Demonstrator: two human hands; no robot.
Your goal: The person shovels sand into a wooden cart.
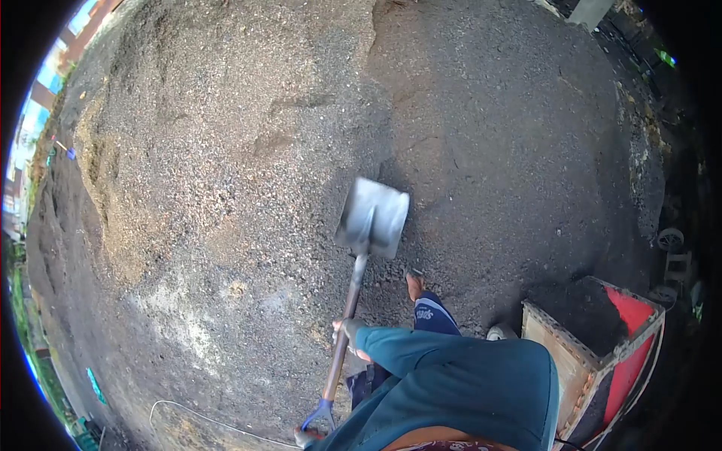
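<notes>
A shovel with a flat metal blade and a wooden shaft points up and away over the gravel. The blade looks bare of gravel. Partway along the shaft, my one hand is wrapped round the wood. My other hand holds the blue handle at the shaft's end, near the bottom of the view. By arm position I take the upper hand as my left and the lower as my right. Both arms wear teal sleeves.
A large gravel heap fills the ground ahead. At the lower right stands an open box with a red side, holding dark material. A thin cord lies at the lower left. One foot shows beside the blade.
</notes>
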